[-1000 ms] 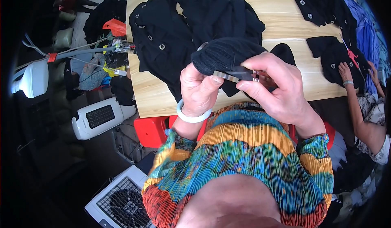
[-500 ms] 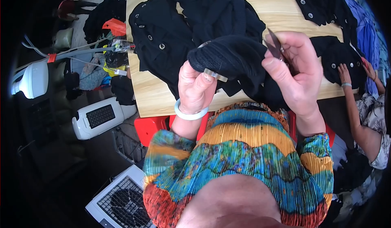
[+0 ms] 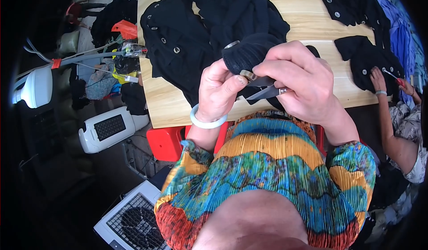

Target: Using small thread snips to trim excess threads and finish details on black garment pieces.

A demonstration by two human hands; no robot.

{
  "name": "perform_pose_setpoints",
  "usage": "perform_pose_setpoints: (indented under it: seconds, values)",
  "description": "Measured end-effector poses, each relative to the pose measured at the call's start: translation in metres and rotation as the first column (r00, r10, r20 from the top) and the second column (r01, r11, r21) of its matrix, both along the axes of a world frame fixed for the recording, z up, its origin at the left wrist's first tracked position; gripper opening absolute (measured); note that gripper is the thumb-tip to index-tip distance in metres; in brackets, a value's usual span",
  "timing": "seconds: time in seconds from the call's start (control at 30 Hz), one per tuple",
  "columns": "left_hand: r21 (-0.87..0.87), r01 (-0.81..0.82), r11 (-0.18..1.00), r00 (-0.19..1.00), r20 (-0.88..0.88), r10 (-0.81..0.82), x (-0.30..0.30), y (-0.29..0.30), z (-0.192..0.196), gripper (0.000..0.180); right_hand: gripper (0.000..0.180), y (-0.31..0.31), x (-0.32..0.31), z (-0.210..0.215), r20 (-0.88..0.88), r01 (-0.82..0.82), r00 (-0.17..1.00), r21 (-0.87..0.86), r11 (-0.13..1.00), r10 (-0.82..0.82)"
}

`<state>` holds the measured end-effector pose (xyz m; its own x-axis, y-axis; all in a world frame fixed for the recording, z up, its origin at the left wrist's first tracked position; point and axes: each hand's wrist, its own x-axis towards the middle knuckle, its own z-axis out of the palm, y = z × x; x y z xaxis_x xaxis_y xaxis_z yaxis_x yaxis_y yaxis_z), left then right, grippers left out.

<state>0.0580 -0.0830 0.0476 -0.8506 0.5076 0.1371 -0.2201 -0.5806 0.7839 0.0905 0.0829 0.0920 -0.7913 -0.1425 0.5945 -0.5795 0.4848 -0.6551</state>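
My left hand (image 3: 216,90) is closed on the edge of a black knit garment (image 3: 254,49), its thumb beside a shiny button (image 3: 248,75). A second button (image 3: 232,44) shows higher on the folded knit. My right hand (image 3: 307,82) is curled around small scissors (image 3: 266,93), whose blades point left below the button. The thumb and index fingertips of that hand meet at the knit right by the button; whether they pinch a thread is too small to tell. Behind my hands, black buttoned knitwear (image 3: 174,31) lies spread on the wooden table (image 3: 165,109).
At the right, another person's hands (image 3: 378,79) work on a black buttoned garment (image 3: 360,67) with a red-handled tool (image 3: 399,81). Blue cloth (image 3: 401,40) is heaped beyond. Red stools (image 3: 164,143) stand under the table's near edge; a white fan unit (image 3: 133,219) is at lower left.
My right hand has come left and down to the button, with the scissors now pointing left. My left hand has moved slightly right, and the knit is bunched smaller.
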Motion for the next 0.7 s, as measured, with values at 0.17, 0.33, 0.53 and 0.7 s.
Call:
perform_pose_setpoints:
  seconds: [0.17, 0.33, 0.53, 0.7]
  values:
    - [0.15, 0.061, 0.987, 0.998, -0.02, -0.058, -0.001, -0.006, -0.003, 0.036, 0.016, 0.011, -0.011, 0.001, 0.104, 0.183, 0.982, -0.286, 0.94, -0.16]
    - [0.087, 0.064, 0.994, 0.998, -0.004, -0.064, -0.003, -0.01, -0.01, 0.048, 0.01, 0.017, -0.005, -0.001, 0.238, 0.196, 0.964, -0.341, 0.919, -0.117]
    - [-0.29, 0.116, 0.95, 0.979, -0.128, -0.158, -0.001, -0.005, 0.003, 0.018, 0.016, 0.02, -0.004, -0.002, 0.394, 0.166, 0.919, -0.296, 0.941, -0.038]
    - [-0.559, 0.253, 0.789, 0.637, -0.518, -0.571, 0.009, 0.024, -0.006, 0.018, 0.022, 0.048, -0.031, -0.046, 0.676, 0.055, 0.734, -0.141, 0.988, 0.055]
